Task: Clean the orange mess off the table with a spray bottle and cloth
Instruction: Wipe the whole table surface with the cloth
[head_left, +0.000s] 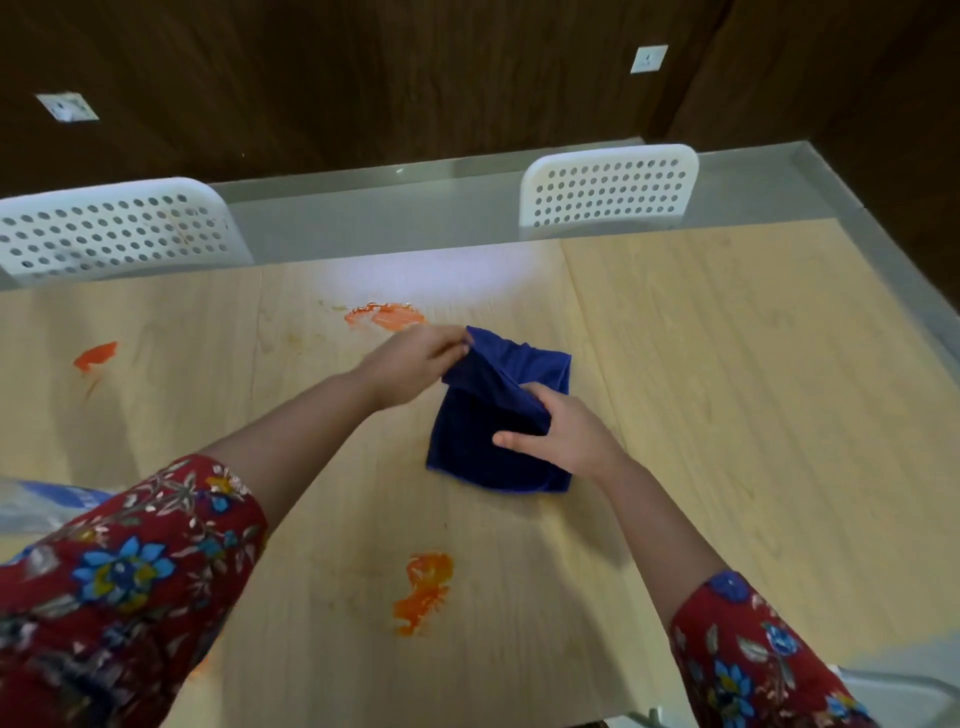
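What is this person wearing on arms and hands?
The left sleeve and right sleeve are red, printed with blue and yellow flowers and pale leaves, ending near the elbows. The left hand and right hand show no gloves, rings or watch.

Soft, even indoor light falls on a pale table (727, 364), with a whitish glare patch (467, 270) at 12 o'clock. Faint shadows lie at 9 o'clock of the left arm (291, 426) and right arm (660, 525). The wall (363, 78) at 12 o'clock is dim. Table edges bow at 3 and 9 o'clock. The near sleeves (130, 571) look soft.
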